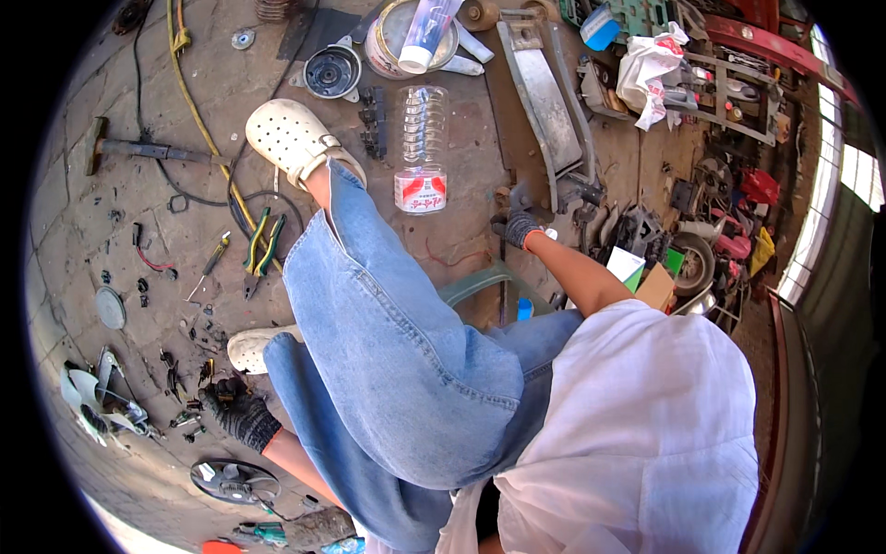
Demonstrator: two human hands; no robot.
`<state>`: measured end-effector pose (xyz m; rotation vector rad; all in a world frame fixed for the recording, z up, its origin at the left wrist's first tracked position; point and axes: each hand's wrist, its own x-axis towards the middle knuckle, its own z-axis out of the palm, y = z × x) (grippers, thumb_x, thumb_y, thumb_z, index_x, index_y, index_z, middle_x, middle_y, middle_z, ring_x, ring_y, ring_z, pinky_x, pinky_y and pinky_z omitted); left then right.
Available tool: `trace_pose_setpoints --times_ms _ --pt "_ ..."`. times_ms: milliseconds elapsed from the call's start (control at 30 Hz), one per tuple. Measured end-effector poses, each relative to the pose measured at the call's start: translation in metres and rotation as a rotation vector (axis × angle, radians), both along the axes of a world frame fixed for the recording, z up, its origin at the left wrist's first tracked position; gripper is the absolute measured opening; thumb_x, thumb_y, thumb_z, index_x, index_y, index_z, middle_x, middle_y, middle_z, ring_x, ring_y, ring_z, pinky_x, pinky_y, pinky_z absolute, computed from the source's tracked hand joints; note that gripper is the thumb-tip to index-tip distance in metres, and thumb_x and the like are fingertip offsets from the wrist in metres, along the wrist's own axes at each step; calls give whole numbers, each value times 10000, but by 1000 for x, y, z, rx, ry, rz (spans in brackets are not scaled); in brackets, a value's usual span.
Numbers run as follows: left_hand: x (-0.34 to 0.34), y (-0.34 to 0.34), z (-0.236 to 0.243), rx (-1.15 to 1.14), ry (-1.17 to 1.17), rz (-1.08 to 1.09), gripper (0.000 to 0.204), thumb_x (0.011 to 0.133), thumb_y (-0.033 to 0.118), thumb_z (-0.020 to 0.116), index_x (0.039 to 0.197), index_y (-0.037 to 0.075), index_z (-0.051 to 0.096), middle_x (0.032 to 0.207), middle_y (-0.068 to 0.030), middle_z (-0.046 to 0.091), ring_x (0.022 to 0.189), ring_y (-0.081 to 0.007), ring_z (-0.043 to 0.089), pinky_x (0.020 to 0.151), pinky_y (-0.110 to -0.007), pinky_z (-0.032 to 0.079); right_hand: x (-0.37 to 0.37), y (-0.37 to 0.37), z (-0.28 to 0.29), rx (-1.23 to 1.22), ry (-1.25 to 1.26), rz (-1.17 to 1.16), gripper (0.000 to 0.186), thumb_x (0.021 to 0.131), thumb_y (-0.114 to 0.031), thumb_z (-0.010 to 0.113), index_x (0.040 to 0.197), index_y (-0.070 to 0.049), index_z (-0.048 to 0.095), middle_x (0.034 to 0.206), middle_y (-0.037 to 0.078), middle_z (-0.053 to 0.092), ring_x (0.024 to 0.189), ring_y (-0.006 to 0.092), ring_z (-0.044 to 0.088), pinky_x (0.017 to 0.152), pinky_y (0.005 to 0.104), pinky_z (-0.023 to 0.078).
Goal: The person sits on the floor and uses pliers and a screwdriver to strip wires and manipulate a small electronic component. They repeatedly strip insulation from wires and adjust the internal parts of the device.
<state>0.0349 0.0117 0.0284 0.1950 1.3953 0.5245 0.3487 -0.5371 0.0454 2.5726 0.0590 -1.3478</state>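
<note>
Two gloved hands: left at the small parts, right by the metal frame

Closest to you are your wide blue denim trouser legs (397,369) and your loose white shirt (646,434). Your left hand (245,413), in a dark knitted glove with an orange edge, is low at the ground, just beside the lower cream clog (261,349). Its fingers are bent toward a scatter of small black and brass-coloured parts (173,374); whether you pinch one, I cannot tell. Those parts lie on the grey paving (305,245), around and beyond your fingertips. Near them sit a round black fan-like piece (235,481) and a jumble of pale shell and metal (85,392).

Your right hand (517,229), gloved to match, reaches out well apart from the left, near the lower end of a long grey metal frame (546,111). Its fingers look curled; I cannot tell if they grip anything.

The step in hand looks like picking up or sorting the small parts with your left hand. The next move seems to call for a fine fingertip pinch on one piece, kept clear of its neighbours, since thick gloves could easily nudge several together.

Farther out lie a thin-shafted screwdriver with a yellow-and-black handle (222,243) and pliers with green-and-yellow handles (256,242), side by side. Beyond them are a clear ribbed plastic bottle with a red-and-white label (423,148), a long-handled dark hammer (152,150) and a round black metal housing (332,72).
</note>
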Motion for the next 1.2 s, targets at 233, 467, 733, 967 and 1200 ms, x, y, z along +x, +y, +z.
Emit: trace_pose_setpoints --times_ms 233,467,733,967,1200 --pt "2 23 23 -18 101 -64 132 883 173 615 807 66 613 715 -46 606 606 -179 538 580 -294 456 -68 -76 -19 71 547 146 408 761 -390 553 1028 -117 697 1053 153 654 1003 334 602 888 419 455" --pt "11 32 40 -25 147 -78 158 890 178 605 783 62 608 697 -52 601 595 -191 526 579 -302 447 -74 -116 -29 19 630 151 437 779 -418 538 1043 -99 680 1060 172 646 1022 345 592 916 429 436" --pt "9 57 136 199 143 -151 190 897 184 593 756 58 602 676 -58 595 582 -204 513 579 -312 437 -59 -195 64 -189 332 -116 500 803 -409 579 1243 -172 571 1234 139 573 1152 330 525 978 416 411" --pt "36 41 330 722 317 -583 301 910 237 533 1129 43 607 749 -48 604 686 -179 558 696 -306 461 -93 -242 45 -9 147 -372 561 787 -373 636 1307 -199 518 1373 148 438 1221 318 475 1030 400 385" --pt "47 -67 451 639 -34 -190 135 863 164 633 873 33 599 687 -44 551 648 -201 540 639 -336 496 -108 -268 -24 113 53 -643 603 767 -409 657 1312 -198 506 1443 141 337 1249 328 445 1029 417 391"
